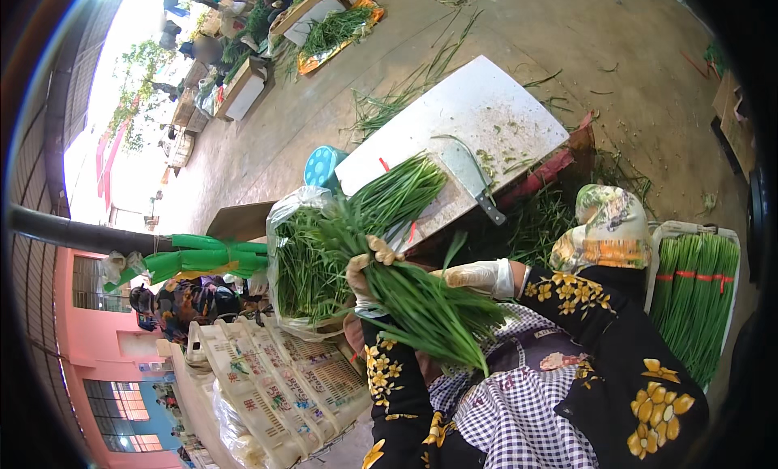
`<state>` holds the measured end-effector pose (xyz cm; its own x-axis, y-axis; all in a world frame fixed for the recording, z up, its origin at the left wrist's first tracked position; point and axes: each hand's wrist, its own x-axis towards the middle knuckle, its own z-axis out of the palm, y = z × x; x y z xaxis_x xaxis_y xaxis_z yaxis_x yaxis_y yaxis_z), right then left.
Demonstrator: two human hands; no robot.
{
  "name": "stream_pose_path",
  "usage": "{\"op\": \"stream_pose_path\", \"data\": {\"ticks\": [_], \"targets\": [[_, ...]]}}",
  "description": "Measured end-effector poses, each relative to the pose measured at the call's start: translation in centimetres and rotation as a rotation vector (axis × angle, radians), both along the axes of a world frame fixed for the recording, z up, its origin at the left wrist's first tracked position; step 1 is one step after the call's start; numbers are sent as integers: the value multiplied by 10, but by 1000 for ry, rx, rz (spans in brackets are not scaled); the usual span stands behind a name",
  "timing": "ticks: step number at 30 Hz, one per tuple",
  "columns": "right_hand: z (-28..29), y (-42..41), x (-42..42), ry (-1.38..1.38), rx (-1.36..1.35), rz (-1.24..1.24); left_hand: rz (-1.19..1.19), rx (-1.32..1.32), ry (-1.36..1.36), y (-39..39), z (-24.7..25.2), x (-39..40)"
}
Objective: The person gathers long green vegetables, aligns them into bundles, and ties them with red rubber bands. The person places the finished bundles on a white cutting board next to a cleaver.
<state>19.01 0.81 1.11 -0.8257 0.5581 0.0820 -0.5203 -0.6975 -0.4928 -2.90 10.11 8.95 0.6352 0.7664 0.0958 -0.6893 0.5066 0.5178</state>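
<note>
My left hand (363,273), in a pale glove, is closed around a loose bunch of garlic chives (434,308). The leaves spread down across my checked apron (504,420). Beside the bunch is my right hand (474,278), also gloved; leaves hide its fingertips, so its grip is unclear. Ahead, a chive bundle (401,189) lies on a white board (468,104), with red ties (384,164) near it. A cleaver (465,170) with a black handle rests on the board, its handle projecting past the near edge.
Left of my hands stands a plastic-lined container (276,238) of chives, above stacked cream plastic crates (267,378). A turquoise dotted stool (324,166) touches the board's corner area. At right, a white crate (653,256) holds red-tied bundles. Cut leaves (389,107) litter the floor.
</note>
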Motion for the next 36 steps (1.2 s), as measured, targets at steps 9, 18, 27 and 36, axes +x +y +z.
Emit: {"op": "stream_pose_path", "data": {"ticks": [9, 18, 27, 36], "targets": [[-1, 11, 15, -366, -96, -236, 286, -244, 617, 38, -70, 83], [-10, 13, 53, 85, -610, -59, 161, -241, 676, 72, -44, 107], [-25, 21, 72, 142, -419, -313, 451, -114, 861, 10, -51, 1], [6, 37, 76, -499, -158, -732, 1, -124, 722, -96, -81, 123]]}}
